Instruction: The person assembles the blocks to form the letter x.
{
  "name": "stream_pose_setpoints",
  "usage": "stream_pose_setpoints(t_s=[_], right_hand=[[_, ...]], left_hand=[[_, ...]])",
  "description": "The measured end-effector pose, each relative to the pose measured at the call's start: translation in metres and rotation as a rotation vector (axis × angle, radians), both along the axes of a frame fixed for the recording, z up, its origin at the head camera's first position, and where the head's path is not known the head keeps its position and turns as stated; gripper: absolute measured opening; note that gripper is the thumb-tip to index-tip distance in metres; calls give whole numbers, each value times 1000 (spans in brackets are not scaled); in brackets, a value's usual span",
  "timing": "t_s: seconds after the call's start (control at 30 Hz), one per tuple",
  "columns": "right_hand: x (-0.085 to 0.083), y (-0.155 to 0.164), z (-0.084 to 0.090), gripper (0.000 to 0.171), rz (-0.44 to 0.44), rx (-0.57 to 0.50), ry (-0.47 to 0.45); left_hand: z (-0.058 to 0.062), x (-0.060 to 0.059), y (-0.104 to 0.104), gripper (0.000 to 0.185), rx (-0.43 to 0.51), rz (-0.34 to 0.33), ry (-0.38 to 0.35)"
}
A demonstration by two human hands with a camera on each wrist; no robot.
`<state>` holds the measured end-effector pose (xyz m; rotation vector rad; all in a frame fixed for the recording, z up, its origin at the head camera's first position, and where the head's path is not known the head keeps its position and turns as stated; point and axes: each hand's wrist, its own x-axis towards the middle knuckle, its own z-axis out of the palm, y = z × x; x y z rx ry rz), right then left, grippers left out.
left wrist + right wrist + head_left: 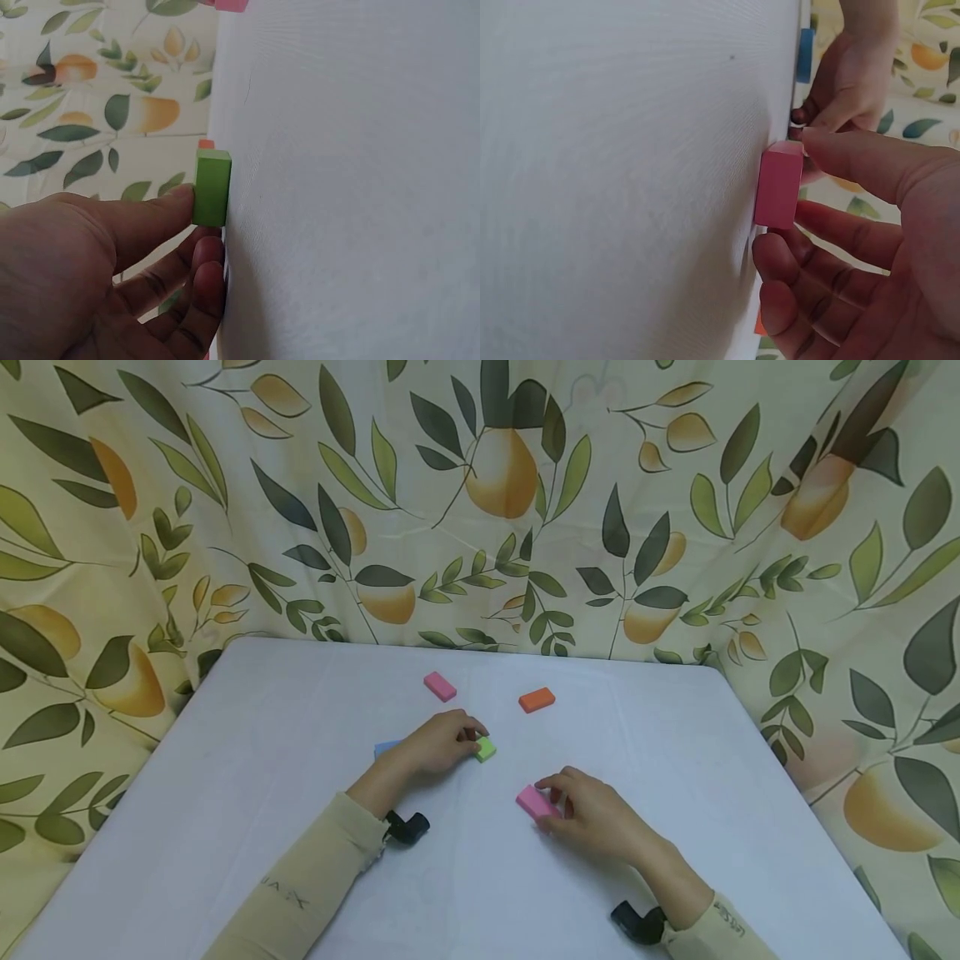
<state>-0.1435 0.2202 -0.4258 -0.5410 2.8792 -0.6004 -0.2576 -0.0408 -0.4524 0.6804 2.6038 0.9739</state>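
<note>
We have both hands down on the white table (285, 752), each one on a small block. Our left hand (435, 745), just left of the middle of the head view, pinches the green block (486, 748) between thumb and fingers; the left wrist view shows the thumb pressed on one face of the green block (212, 187) and the fingers (206, 277) curled beside it, with the block resting on the tabletop. Our right hand (596, 814), lower and right of centre, grips the pink block (536, 802); in the right wrist view the thumb sits on its upper end and the fingers (832, 232) wrap below the pink block (778, 186), which also touches the table.

We judge the main risk to be a slip. Both holds are fingertip pinches on small, smooth-looking pieces, so an uneven squeeze could make a block twist or pop out and skid across the smooth cloth.

A blue block (386, 747) lies half hidden just behind our left wrist, so a careless sweep of that arm could knock it toward the left edge. A second pink block (439, 686) and an orange block (537, 699) lie apart near the upper middle of the table, and a hasty reach could scatter them. Our hands are also close together, so they could bump if both move inward at once.
</note>
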Motion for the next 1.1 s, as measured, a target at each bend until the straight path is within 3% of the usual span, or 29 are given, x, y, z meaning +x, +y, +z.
stream_pose_setpoints(t_s=[1.1], right_hand=[[2, -1, -3, 40, 6, -53, 10]], left_hand=[[-4, 6, 2, 26, 29, 40, -3]])
